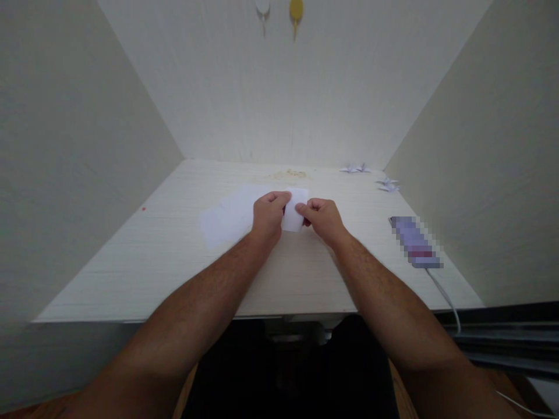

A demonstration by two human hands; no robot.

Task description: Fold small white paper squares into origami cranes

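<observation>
Between both hands is a small white piece of paper (294,216), roughly rectangular, held up just above the desk. My left hand (268,214) grips its left edge, thumb near the top corner. On its right side my right hand (324,217) pinches the paper, with the thumb on the near face and the fingers curled behind. Fingertips behind the paper are partly hidden. Under and beside my left hand lie white paper sheets (229,216), spread flat on the desk.
The pale desk (288,279) is walled on three sides. Small folded paper figures (356,169) stand at the back right, with more folded figures (388,185) by the right wall. A blurred-out phone (414,241) with a white cable (445,297) lies at right. Hooks (296,10) hang on the back wall.
</observation>
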